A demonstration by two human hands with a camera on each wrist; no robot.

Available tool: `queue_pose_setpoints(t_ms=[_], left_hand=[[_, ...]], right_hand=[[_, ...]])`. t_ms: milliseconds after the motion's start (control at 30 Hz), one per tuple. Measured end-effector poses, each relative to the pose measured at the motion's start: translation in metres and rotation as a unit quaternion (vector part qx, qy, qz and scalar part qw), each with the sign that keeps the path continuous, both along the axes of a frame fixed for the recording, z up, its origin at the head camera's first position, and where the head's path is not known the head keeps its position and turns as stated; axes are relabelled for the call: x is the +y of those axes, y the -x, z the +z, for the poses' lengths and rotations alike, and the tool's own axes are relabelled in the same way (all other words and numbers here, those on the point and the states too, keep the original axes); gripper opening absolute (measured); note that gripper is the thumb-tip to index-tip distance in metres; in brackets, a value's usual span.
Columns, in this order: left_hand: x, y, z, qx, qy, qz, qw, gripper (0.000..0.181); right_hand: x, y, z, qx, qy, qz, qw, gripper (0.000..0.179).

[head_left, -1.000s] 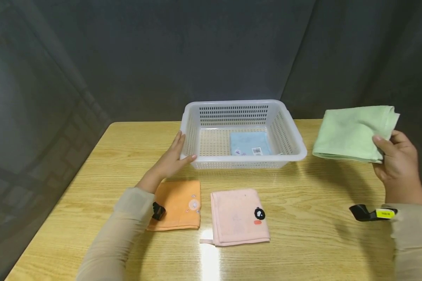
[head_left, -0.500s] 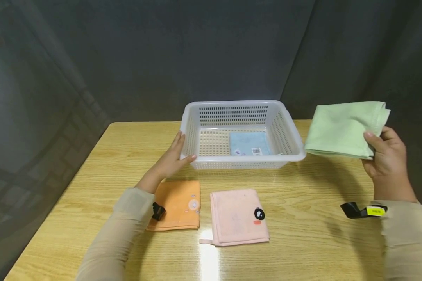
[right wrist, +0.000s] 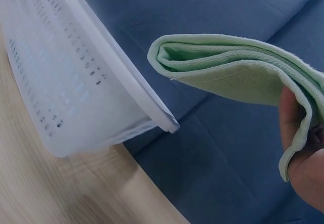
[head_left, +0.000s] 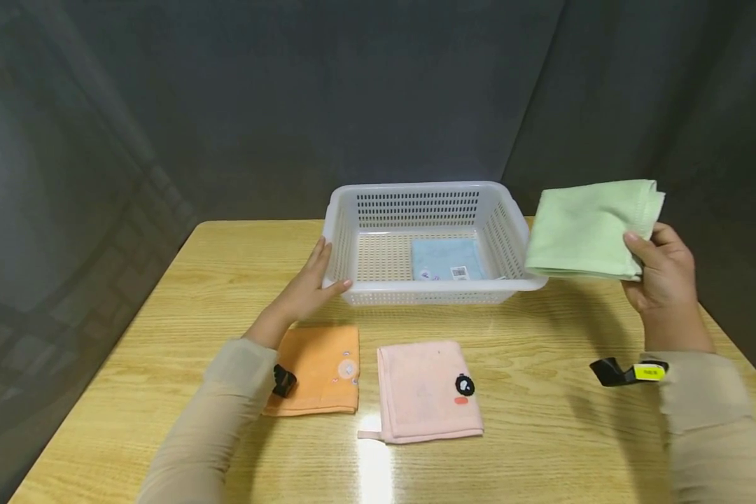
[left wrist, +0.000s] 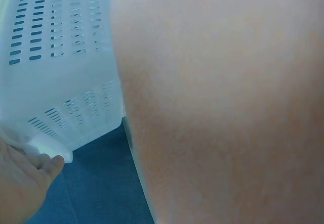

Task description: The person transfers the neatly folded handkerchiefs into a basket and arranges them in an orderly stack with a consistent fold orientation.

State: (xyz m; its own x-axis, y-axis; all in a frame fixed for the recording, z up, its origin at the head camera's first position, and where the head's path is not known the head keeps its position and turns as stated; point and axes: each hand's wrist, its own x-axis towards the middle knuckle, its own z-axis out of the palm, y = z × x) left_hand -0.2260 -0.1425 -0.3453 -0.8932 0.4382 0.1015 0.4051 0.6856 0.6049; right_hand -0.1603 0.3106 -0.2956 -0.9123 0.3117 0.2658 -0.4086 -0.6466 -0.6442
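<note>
My left hand (head_left: 305, 280) rests against the left front corner of a white plastic basket (head_left: 441, 285). Its fingers lie straight along the side and the thumb is at the front rim. In the left wrist view the left hand (left wrist: 23, 183) touches the basket corner. My right hand (head_left: 664, 273) pinches a folded light green towel (head_left: 589, 227) by its right edge, thumb on the near face. The towel is in the air at the basket's right rim; the right wrist view shows its folded layers (right wrist: 228, 57) apart from the rim. A folded blue towel (head_left: 444, 257) lies inside the basket, at the right.
A folded orange towel (head_left: 321, 367) lies on the wooden table (head_left: 529, 448), partly behind the left wrist's black strap (head_left: 283, 380). To its right is a folded pink towel (head_left: 428, 392) with a black eye and a loop. A dark curtain (head_left: 290, 105) hangs behind the table.
My right hand has carried the green towel leftward, from right of the basket to its right rim. My left hand and the basket have stayed put.
</note>
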Motion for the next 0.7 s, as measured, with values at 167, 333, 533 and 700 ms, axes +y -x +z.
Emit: queue_pose_setpoints(t_ms=[167, 333, 533, 700], left_hand=[[0.000, -0.001, 0.000, -0.003, -0.001, 0.001, 1.0000, 0.084], [0.000, -0.002, 0.000, -0.002, 0.000, 0.000, 1.0000, 0.084], [0.001, -0.002, 0.001, 0.002, 0.000, -0.002, 1.0000, 0.085], [0.001, -0.002, 0.001, -0.002, -0.002, -0.001, 1.0000, 0.085]], right_hand=[[-0.007, 0.004, -0.002, 0.010, 0.001, 0.014, 0.9999, 0.020], [-0.012, 0.007, -0.004, 0.012, 0.007, 0.026, 0.9996, 0.018], [-0.017, 0.011, -0.004, 0.005, 0.005, 0.031, 0.9995, 0.018], [-0.022, 0.015, -0.003, -0.005, -0.005, 0.037, 0.9993, 0.017]])
